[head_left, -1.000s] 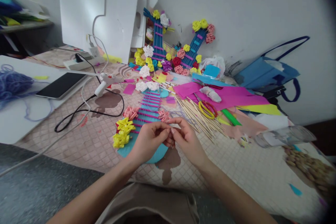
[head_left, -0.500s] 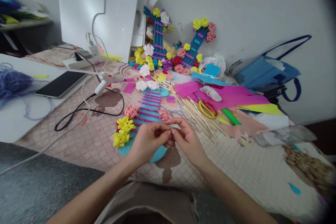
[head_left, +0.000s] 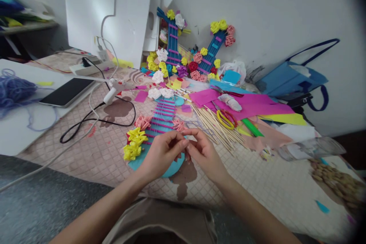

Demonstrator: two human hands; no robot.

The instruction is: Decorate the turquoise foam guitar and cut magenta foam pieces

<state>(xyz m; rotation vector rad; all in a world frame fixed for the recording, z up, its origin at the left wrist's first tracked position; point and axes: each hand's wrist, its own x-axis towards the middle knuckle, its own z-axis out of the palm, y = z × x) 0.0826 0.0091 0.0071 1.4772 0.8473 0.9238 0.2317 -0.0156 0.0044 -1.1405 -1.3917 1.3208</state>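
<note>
My left hand [head_left: 163, 153] and my right hand [head_left: 204, 155] meet fingertip to fingertip above the table's front part. Both are pinched closed; whatever lies between the fingertips is hidden or too small to name. Beneath them lies a blue guitar-shaped paper craft [head_left: 160, 124] with purple strips across its neck. Yellow paper flowers [head_left: 134, 145] and pink paper flowers [head_left: 143, 121] sit on its left side, and another pink flower [head_left: 178, 124] on its right. White paper flowers [head_left: 160, 93] top the neck. My left hand covers part of the craft's body.
Wooden sticks [head_left: 217, 127], yellow-and-red-handled scissors [head_left: 225, 119] and magenta paper [head_left: 251, 105] lie to the right. A white glue gun [head_left: 111, 93] with its looping cable and a phone [head_left: 67, 92] are on the left. Two decorated guitar crafts [head_left: 173, 40] lean at the back. A blue bag [head_left: 291, 76] stands right.
My fingers have shifted slightly against each other while staying pinched together. The craft and the other things on the table have not moved.
</note>
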